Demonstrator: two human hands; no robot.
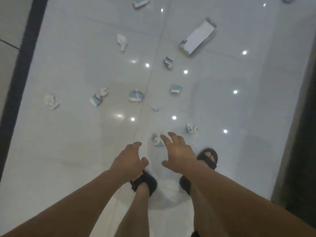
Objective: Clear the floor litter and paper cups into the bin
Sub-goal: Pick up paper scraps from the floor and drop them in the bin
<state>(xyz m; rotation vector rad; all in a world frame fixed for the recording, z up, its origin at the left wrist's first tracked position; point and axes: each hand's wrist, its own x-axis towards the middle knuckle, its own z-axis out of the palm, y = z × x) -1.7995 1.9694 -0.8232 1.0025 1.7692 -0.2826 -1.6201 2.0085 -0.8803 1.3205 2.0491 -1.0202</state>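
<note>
Several crushed blue-and-white paper cups and paper scraps lie scattered over the glossy white tile floor [77,151]. The nearest crushed cup [156,140] sits just beyond my fingertips. My right hand [177,153] hangs above it with fingers spread, holding nothing. My left hand [130,159] is beside it, fingers loosely curled, also holding nothing. Another crushed cup [191,128] lies to the right. More cups [136,95] [176,88] [97,98] lie farther ahead. No bin is in view.
A white rectangular carton [198,38] lies far right on the floor. Crumpled white paper [51,101] and another wad [122,42] sit on the left. My feet in dark sandals [144,183] stand below my hands. A dark strip [22,57] borders the floor at left, a dark wall [301,134] at right.
</note>
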